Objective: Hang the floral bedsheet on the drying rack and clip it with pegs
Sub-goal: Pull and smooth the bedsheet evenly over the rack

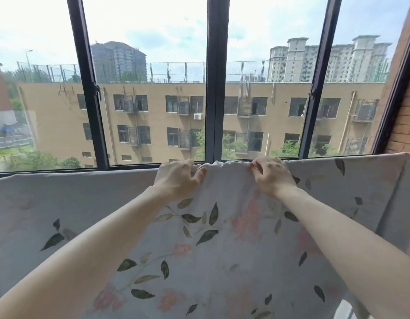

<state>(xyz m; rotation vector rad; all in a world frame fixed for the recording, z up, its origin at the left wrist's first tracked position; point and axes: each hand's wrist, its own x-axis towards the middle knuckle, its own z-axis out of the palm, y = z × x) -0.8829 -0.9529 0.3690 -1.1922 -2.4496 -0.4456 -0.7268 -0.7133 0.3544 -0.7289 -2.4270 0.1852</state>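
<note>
Now 2 hands, left hand (176, 178) & right hand (269, 174), each grip 1 floral bedsheet (222, 261).

Drying rack itself hidden, fully covered. Floral bedsheet (222, 249) draped straight over it, top edge running left to right just below window frame (214, 88). Fabric taut far left and far right, bunched into small ruffle at centre of top edge. Near side falls toward camera, leaf and pink flower print showing. Right end folds down at corner beside brick wall (406, 116).
</note>
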